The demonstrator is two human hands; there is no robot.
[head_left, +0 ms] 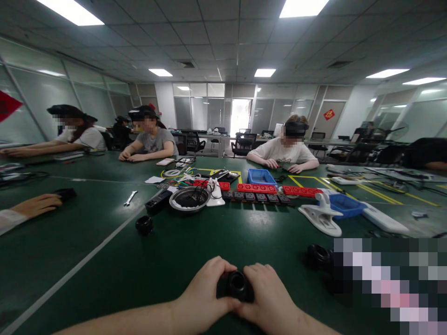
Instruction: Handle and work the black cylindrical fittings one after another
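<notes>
A black, hollow, round part (238,283) stands on the green tabletop close in front of me, its round opening facing up and toward me. My left hand (206,293) curls around its left side, thumb at the front and fingers behind. From the right, my right hand (267,293) closes on the same part, the thumbs nearly meeting in front. Both palms hide much of its sides. Farther left sits a similar black round part (144,225). To the right lies another black round part (318,256), beside a pixelated patch.
Beyond my hands are a metal bowl (189,200), red power strips (256,188), a white clip-on base (323,216), blue trays (261,177) and tangled cables. A wrench (130,198) lies at left. A co-worker's hand (42,204) rests at the left; several people sit around the table.
</notes>
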